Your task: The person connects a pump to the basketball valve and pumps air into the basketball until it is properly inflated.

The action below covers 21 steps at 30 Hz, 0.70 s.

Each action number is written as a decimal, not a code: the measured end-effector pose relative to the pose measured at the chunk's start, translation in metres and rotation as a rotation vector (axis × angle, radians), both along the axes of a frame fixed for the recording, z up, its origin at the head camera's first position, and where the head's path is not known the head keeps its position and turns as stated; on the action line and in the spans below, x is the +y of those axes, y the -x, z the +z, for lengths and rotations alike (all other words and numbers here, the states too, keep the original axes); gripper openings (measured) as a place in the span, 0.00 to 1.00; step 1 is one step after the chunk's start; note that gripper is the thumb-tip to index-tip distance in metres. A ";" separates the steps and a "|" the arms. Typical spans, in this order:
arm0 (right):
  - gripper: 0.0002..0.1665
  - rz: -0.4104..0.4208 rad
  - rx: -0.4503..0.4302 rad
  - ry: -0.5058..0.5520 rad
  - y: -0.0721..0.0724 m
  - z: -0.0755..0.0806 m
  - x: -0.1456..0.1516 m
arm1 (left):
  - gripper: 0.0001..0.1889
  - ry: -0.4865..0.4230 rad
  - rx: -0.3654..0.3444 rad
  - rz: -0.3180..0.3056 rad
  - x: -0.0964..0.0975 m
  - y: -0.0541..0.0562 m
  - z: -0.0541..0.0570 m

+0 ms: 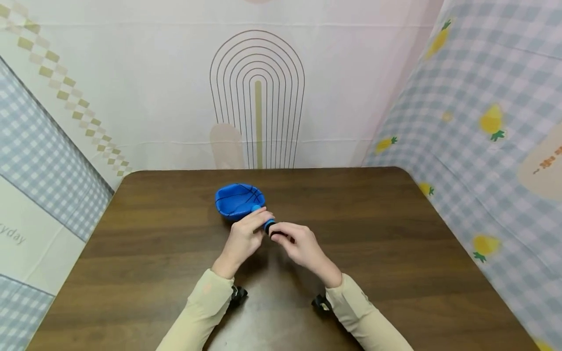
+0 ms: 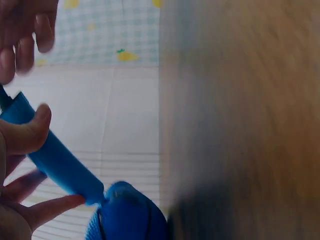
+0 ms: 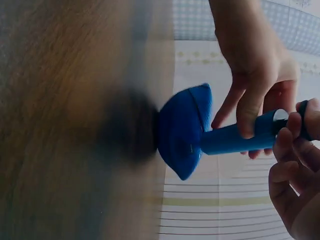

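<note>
A blue ball with black seam lines, caved in like a bowl, is at the back middle of the table. A blue hand pump is joined to it, slanting up towards the person. My left hand holds the pump's barrel between thumb and fingers. At the pump's near end, my right hand pinches the dark handle. The handle sits close to the barrel's end in the right wrist view. The spot where the pump enters the ball is partly hidden by fingers in the head view.
Under the hands lies a dark brown wooden table. Behind it hangs a white cloth with printed arches. A checked cloth with yellow fruit drapes down the right side, and another checked cloth the left.
</note>
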State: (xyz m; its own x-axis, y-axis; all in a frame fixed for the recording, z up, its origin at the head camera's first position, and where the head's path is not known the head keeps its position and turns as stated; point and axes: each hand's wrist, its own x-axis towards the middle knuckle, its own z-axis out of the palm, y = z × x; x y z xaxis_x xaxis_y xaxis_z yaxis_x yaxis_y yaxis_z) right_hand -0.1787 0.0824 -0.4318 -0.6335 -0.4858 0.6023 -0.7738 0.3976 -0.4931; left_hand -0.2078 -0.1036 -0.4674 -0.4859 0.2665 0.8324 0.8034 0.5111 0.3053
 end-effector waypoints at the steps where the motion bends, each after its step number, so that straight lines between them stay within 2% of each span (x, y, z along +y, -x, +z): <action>1: 0.06 0.003 0.008 -0.011 -0.001 0.001 0.001 | 0.15 0.000 -0.006 0.002 0.000 0.001 0.000; 3: 0.05 0.025 0.057 -0.038 -0.008 0.004 0.005 | 0.14 -0.017 -0.017 0.021 -0.003 0.002 0.000; 7: 0.03 0.089 0.239 -0.060 -0.029 0.019 0.014 | 0.15 -0.056 -0.018 0.048 -0.009 0.005 0.000; 9: 0.04 0.100 0.303 -0.066 -0.033 0.023 0.016 | 0.15 -0.049 -0.007 0.043 -0.011 0.007 0.002; 11: 0.05 0.081 0.297 -0.078 -0.030 0.023 0.014 | 0.16 -0.023 0.003 0.033 -0.012 0.007 0.004; 15: 0.07 0.012 0.177 -0.113 -0.010 0.013 0.008 | 0.17 0.061 0.011 -0.001 -0.011 0.006 0.008; 17: 0.07 0.007 0.137 -0.115 -0.002 0.008 0.006 | 0.17 0.084 -0.004 -0.026 -0.010 0.004 0.010; 19: 0.07 0.027 0.123 -0.112 -0.002 0.006 0.005 | 0.17 0.087 -0.028 -0.042 -0.011 0.003 0.009; 21: 0.07 0.051 0.164 -0.120 -0.009 0.007 0.006 | 0.17 0.066 -0.064 -0.044 -0.014 0.002 0.006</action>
State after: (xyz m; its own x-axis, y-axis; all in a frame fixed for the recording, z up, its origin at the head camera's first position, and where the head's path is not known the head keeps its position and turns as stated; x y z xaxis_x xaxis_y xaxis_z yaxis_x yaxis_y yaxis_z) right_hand -0.1695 0.0886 -0.4248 -0.5049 -0.5890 0.6310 -0.8601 0.4046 -0.3106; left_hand -0.2100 -0.1175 -0.4612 -0.5243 0.3420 0.7798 0.8053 0.4967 0.3236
